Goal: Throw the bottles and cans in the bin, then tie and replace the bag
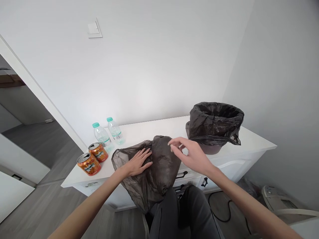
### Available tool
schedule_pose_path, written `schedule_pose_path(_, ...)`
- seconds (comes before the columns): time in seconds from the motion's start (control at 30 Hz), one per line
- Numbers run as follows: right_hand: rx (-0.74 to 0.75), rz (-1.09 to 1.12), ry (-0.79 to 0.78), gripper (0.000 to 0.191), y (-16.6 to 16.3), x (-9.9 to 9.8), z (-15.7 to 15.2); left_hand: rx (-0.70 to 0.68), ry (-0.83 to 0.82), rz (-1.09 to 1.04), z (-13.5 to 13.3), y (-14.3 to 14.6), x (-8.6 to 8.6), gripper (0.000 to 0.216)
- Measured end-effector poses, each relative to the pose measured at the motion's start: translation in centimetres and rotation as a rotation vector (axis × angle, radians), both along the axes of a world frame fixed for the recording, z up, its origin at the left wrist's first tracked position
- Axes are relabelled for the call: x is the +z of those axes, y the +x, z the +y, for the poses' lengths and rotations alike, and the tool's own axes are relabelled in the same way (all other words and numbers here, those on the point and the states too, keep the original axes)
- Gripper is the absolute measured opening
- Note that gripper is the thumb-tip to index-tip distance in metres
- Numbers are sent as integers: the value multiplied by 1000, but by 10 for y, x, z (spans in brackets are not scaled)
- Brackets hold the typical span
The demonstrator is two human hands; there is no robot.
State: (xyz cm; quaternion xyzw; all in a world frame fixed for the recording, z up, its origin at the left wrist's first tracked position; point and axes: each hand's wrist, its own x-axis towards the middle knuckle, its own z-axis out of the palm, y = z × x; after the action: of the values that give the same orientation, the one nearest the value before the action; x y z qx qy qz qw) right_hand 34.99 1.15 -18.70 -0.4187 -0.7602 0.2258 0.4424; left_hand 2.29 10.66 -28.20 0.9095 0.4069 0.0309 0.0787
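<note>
My left hand (140, 162) lies flat with fingers spread on a dark, thin plastic trash bag (163, 162). The bag drapes over the front edge of the white cabinet, down to my knees, and its right part bulges in a rounded lump; what is inside is hidden. Just above the bag's right side, my right hand (190, 154) is raised with curved fingers, thumb and fingertips slightly apart, and nothing visible in it. To its right stands a bin (211, 149) lined with another dark trash bag (214, 124), whose mouth gapes upward and whose edge folds over the rim.
Two orange soda cans (89, 163) and two clear plastic bottles (115, 131) with teal caps stand left on the white cabinet top (159, 127). A wall rises behind it. Below are drawers with dark handles (181, 175). A black cable (225, 219) lies on the floor at right.
</note>
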Motion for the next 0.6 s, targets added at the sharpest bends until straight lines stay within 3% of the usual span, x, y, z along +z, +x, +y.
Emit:
schedule_pose_path(0.07,29,-175,52,36,-6,-11,30,-52,32,6,4,-5,9,64)
schedule_pose_path(0.17,122,-437,130,48,-18,-44,67,-41,129,-58,-4,-7,26,55)
schedule_pose_path(0.27,139,-613,64,65,-26,-84,88,-36,199,-167,-37,-1,38,53)
schedule_pose_path(0.33,125,-665,-3,72,-28,-107,94,-109,181,-184,-66,3,41,61)
schedule_pose_path(0.4,100,-682,-61,76,-28,-123,98,-188,142,-139,-92,6,37,84)
schedule_pose_path(0.5,71,-680,-136,81,-24,-129,98,-240,109,-7,-111,4,20,115)
schedule_pose_path(0.6,69,-678,-213,82,-10,-120,90,-163,127,83,-105,-4,-2,114)
